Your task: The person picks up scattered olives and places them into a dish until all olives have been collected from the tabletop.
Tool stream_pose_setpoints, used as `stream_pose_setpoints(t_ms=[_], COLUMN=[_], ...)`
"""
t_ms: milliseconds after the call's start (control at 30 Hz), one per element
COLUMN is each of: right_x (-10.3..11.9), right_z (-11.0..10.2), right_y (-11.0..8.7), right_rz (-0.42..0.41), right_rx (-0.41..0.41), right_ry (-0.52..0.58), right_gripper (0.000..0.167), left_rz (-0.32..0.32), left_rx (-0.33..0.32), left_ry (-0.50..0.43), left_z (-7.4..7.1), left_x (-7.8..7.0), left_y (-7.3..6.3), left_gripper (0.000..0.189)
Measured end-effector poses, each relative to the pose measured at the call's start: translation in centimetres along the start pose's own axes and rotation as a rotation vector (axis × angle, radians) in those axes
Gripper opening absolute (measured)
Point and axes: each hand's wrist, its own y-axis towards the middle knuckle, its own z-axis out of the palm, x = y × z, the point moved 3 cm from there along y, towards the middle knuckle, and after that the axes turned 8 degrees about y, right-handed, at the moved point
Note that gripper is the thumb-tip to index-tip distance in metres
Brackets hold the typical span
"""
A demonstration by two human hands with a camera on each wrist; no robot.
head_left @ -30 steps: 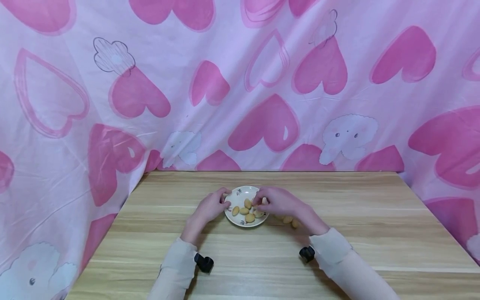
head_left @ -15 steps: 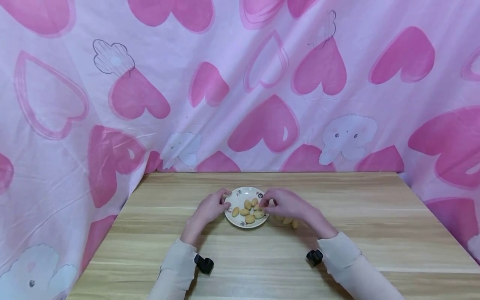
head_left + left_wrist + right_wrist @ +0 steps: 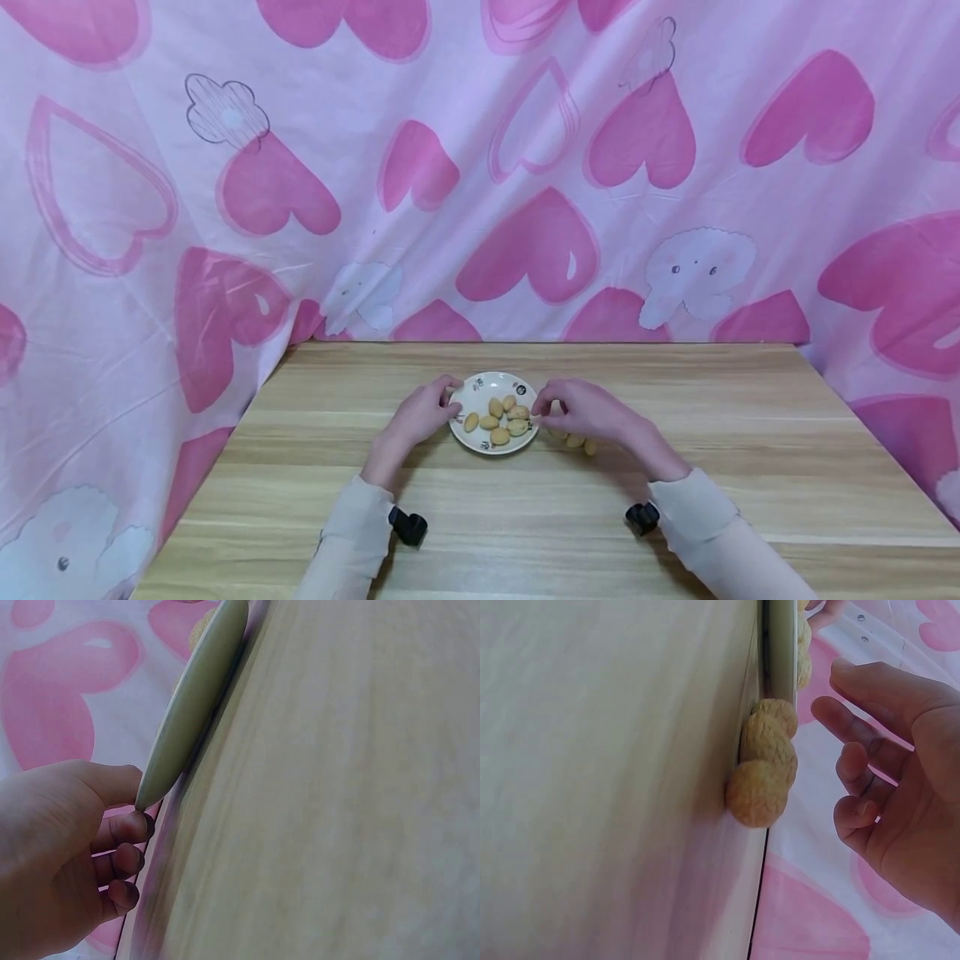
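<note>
A white plate (image 3: 491, 388) with small dark prints lies on the table. On it are several tan oval nuts (image 3: 499, 436) with wrinkled shells, resembling walnuts. My left hand (image 3: 422, 413) pinches the plate's left rim; in the left wrist view, the thumb lies against the edge of the plate (image 3: 191, 712) with fingers beneath. Just past the right rim hovers my right hand (image 3: 583, 410), holding nothing. The right wrist view shows the right hand (image 3: 919, 776) with thumb and fingertips apart, beside a short row of walnut-like nuts (image 3: 757, 793) on the table.
The nuts on the table (image 3: 574, 441) sit right of the plate, partly covered by the right hand in the head view. A wooden table (image 3: 525, 533) runs back to a pink heart-print cloth (image 3: 525, 250). Black cameras (image 3: 408, 527) are worn at both wrists.
My right hand has let go of a nut on the plate and drawn back to the right, past the rim. The left hand and the plate have stayed in place.
</note>
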Motion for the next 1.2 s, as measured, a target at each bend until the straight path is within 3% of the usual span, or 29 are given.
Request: stream_pose_setpoints(t_ms=[333,567,867,1200], right_x=[-1.3,-1.9,-2.4,-2.1], right_z=[-0.3,-0.1,0.2,-0.1], right_y=[-0.9,-1.6,-1.3,-1.2], right_rz=[0.022,0.137,0.118,0.115], right_rx=[0.014,0.074,0.098,0.052], right_ry=[0.007,0.179,0.112,0.042], right_gripper=[0.010,0.009,0.011,0.013], left_rz=[0.004,0.005,0.003,0.003], left_rx=[-0.007,-0.015,-0.012,-0.004], left_ry=[0.007,0.009,0.016,0.005], left_z=[-0.1,-0.3,-0.1,-0.1], left_x=[0.1,0.0,0.1,-0.1], left_y=[0.0,-0.2,0.0,0.1], left_gripper=[0.038,0.037,0.037,0.036])
